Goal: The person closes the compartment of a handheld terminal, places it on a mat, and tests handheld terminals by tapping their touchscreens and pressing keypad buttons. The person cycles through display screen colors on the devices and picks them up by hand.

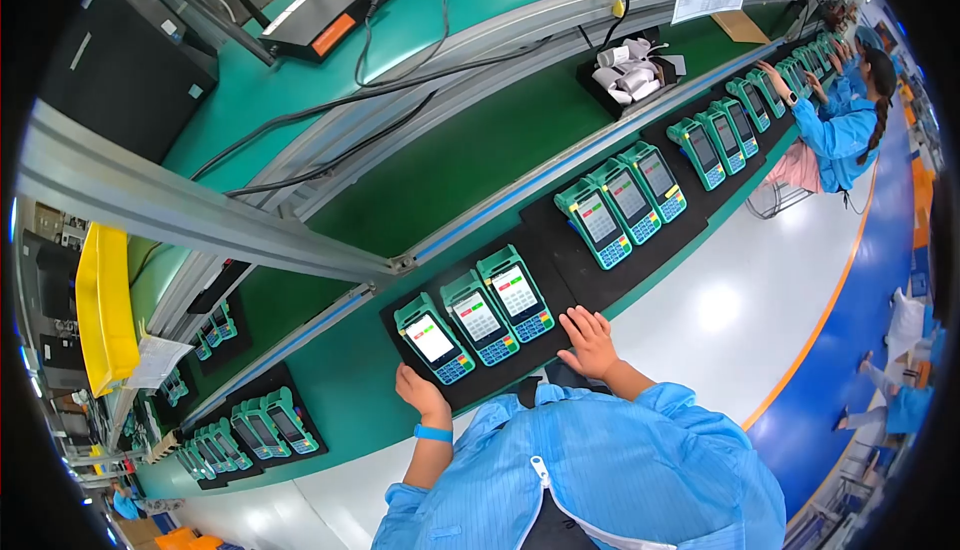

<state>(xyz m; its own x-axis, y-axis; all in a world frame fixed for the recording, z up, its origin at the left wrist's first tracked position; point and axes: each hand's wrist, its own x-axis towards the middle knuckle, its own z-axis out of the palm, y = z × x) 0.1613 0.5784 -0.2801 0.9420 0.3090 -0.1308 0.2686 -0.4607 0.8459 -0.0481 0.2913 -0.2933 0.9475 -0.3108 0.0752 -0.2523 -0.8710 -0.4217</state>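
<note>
Head view: sole view; clock hours run from its centre.
Payment terminals: three in a row, keypads toward the person. Left terminal (433,338) at 7 o'clock, middle terminal (479,317) at 6, right terminal (515,292) at 5. Screens lit, red and green blocks showing; text too small to read.
Black mat: (485,385) under all three, on the green desk (335,355).
Left hand: (422,392) at 7, just beside the left terminal's lower corner. Fingers together, slightly curled; contact or grip, cannot tell.
Right hand: (590,343) at 4, near the mat's edge, apart from the right terminal. Fingers wide, holding nothing.
Neighbouring trio: (630,197) more terminals at 2, on the next mat; co-worker (845,135) beyond, same direction.
Step in hand: probably tending the lit trio, hands placed at either end.
Next move: handling any one calls for a light fingertip on its screen or keys, without nudging its close neighbour.
</note>
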